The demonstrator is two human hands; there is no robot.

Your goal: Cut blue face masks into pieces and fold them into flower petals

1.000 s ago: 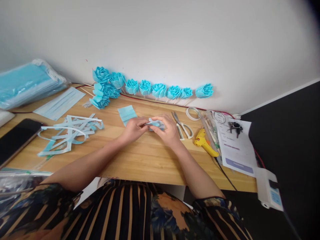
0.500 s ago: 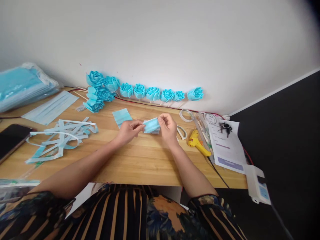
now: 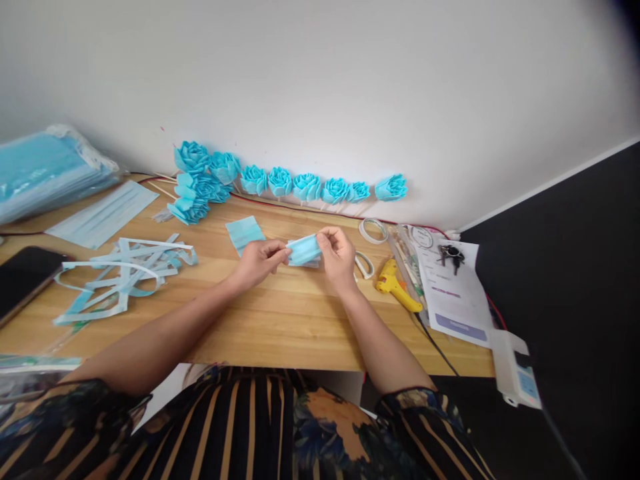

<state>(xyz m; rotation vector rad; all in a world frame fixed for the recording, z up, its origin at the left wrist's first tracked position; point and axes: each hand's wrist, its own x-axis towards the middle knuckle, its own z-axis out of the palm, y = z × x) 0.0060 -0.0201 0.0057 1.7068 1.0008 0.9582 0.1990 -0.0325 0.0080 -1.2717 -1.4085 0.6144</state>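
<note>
Between my two hands is a small piece of pleated blue face mask fabric (image 3: 304, 249). My left hand (image 3: 260, 262) pinches its left edge, and my right hand (image 3: 336, 257) pinches its right edge. Under the held piece, more pale mask fabric (image 3: 313, 263) shows, partly covered. A flat blue fabric square (image 3: 245, 233) lies just beyond my left hand. Close to my right hand are a pair of white-handled scissors (image 3: 366, 265), partly hidden, and a roll of tape (image 3: 373, 231).
Several blue fabric flowers (image 3: 306, 187) on sticks lean along the wall. On the left lie cut mask strips (image 3: 120, 277), a phone (image 3: 30, 280), a flat mask (image 3: 103, 213) and a bag of masks (image 3: 50, 173). A yellow glue gun (image 3: 397, 285), papers (image 3: 457, 300) and keys (image 3: 451, 256) are on the right.
Almost nothing differs. Both hands keep hold of the blue fabric piece in the same place, and the view has shifted very slightly.
</note>
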